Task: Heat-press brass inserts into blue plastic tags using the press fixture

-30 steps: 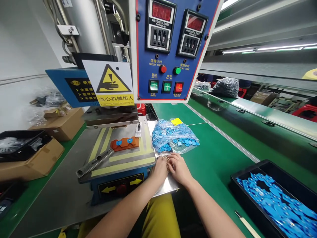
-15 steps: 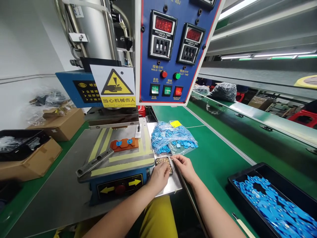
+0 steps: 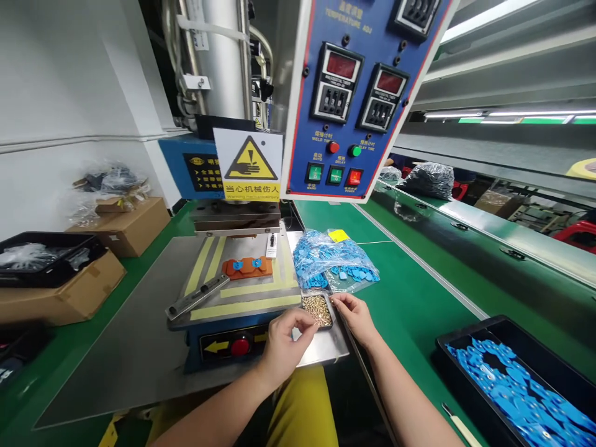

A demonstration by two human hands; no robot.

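Observation:
My left hand point(image 3: 289, 341) is at the near left edge of a small black tray point(image 3: 331, 324) of brass-coloured pieces point(image 3: 316, 309), thumb and fingertips pinched together; what they hold is too small to name. At the tray's right side my right hand point(image 3: 356, 315) pinches something tiny at its fingertips, which I cannot make out. Behind the tray lies a clear bag of blue pieces point(image 3: 321, 254). On the machine's plate, left of the hands, an orange fixture point(image 3: 251, 268) carries two blue pieces point(image 3: 257, 263).
The press head point(image 3: 237, 217) hangs over the taped plate point(image 3: 251, 308), where a metal bar point(image 3: 198, 297) lies. A control panel point(image 3: 344, 124) stands above. At right are a black bin point(image 3: 444, 341) of blue pieces and a pen-like tool point(image 3: 460, 425). Cardboard boxes point(image 3: 135, 230) stand left.
My left hand has drawn back from over the brass-coloured pieces to the tray's near left edge. My right hand stays beside the tray. The view has shifted, moving the machine rightward in the picture.

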